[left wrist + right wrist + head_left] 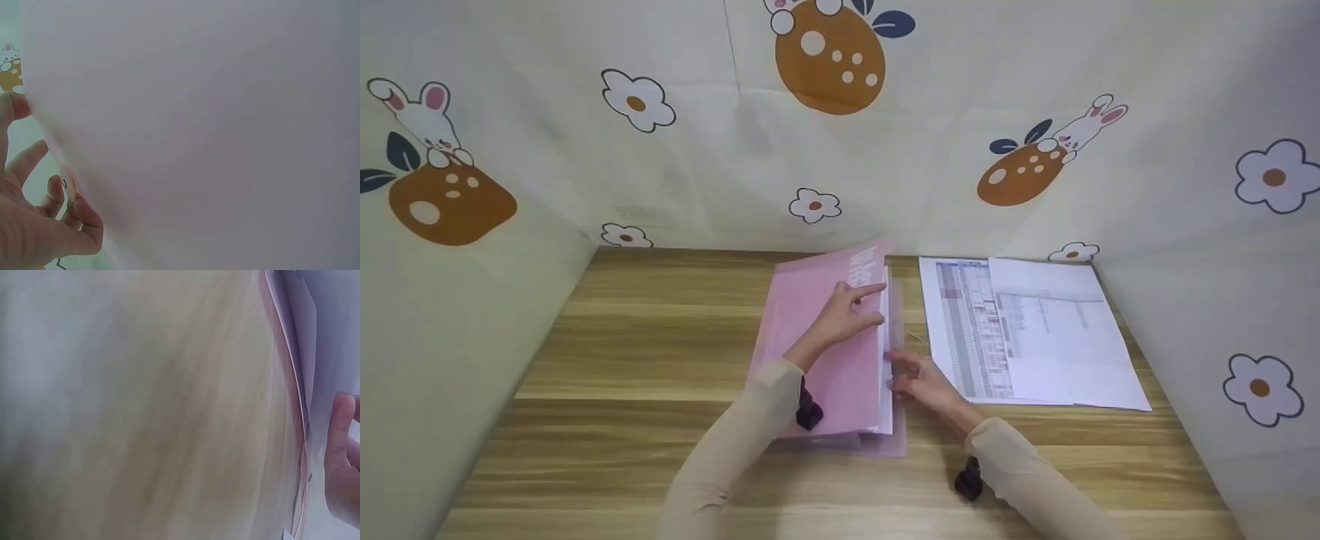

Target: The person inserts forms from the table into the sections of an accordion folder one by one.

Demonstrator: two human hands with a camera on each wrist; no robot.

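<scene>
A pink folder lies on the wooden table, its cover raised along the right side with white sheets showing at the opening. My left hand reaches across the cover and holds its edge, thumb and index finger spread along it. In the left wrist view the cover fills most of the picture, and a small pale tab with a metal ring shows beside the fingers. At the opening, my right hand touches the sheets' edge, its thumb and index finger apart.
Printed sheets and an overlapping paler sheet lie to the right of the folder on the wooden table. A patterned curtain encloses the back and sides.
</scene>
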